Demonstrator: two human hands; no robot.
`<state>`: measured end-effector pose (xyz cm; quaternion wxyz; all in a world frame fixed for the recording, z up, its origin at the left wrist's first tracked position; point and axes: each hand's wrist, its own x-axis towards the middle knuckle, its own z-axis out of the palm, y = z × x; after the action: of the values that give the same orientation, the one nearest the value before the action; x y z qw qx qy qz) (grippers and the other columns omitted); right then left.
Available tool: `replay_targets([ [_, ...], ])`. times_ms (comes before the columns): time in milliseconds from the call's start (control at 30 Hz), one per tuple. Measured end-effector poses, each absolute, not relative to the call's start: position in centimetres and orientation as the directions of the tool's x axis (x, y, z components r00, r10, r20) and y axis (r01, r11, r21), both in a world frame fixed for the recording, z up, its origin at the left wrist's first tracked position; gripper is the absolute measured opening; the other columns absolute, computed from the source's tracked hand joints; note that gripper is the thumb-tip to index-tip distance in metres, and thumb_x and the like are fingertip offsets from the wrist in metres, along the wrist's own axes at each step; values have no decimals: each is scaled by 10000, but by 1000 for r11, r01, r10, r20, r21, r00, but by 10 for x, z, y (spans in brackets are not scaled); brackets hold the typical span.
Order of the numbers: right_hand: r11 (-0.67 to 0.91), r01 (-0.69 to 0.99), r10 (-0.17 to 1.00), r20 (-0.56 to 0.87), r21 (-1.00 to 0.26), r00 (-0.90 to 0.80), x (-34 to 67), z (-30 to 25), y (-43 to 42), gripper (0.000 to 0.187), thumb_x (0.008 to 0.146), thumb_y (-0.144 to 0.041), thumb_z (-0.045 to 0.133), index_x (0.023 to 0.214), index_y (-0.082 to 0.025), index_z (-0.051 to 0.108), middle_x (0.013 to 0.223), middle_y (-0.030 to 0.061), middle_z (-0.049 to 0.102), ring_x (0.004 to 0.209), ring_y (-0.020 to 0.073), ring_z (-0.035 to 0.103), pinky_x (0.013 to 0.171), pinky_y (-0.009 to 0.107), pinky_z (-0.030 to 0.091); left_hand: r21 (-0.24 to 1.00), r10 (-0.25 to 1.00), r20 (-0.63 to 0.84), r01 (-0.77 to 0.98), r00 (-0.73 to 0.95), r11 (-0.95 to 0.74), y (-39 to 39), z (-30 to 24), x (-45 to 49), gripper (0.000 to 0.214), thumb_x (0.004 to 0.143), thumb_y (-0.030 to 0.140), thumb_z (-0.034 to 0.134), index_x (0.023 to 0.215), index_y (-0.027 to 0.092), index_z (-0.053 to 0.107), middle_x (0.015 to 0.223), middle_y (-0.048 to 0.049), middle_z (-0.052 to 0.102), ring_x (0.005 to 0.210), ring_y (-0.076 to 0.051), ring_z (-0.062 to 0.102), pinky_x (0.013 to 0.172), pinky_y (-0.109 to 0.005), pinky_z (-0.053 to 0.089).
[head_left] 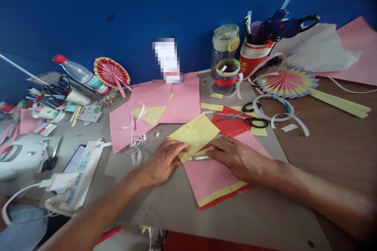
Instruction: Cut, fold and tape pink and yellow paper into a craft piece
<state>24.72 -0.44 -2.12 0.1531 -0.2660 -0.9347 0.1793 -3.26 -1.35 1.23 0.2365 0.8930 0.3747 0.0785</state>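
My left hand (167, 160) pinches the near left corner of a yellow paper piece (196, 133), fingers on top and thumb below. Curled fingers of my right hand (231, 156) close on a pale slim utility knife (202, 157), whose right end they hide. The knife lies along the near edge of the yellow piece, above a pink sheet (216, 182) bordered with yellow and red strips. Behind my right hand, black-handled scissors (240, 117) rest on red paper (225, 125).
Pink sheets (182, 104) and white tape scraps lie farther back. A tape roll (290, 111), folded paper fan (288, 80), yarn-wrapped jar (226, 80) and red paper cup (253, 60) stand or lie at right. A power strip (85, 176) and plastic bottle (84, 76) are at left.
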Motion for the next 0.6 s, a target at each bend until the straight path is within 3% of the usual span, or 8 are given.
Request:
replay_targets([
  [267,786,442,562,201,-431,-802,239,-15,-6,395,791,-6,428,1089,-119,661,983,150,594,954,260,532,841,412,469,471,687,-18,612,727,-635,-13,13,-33,544,869,96,510,1371,241,354,1260,-107,599,1210,-243,519,1097,-490,346],
  [600,770,460,565,138,-441,-814,242,-15,-9,415,784,-3,432,1107,-129,661,951,134,574,880,247,509,813,409,458,462,693,-41,628,720,-626,-13,11,-36,560,869,108,524,1386,251,362,1293,-103,585,1245,-244,498,1120,-505,317],
])
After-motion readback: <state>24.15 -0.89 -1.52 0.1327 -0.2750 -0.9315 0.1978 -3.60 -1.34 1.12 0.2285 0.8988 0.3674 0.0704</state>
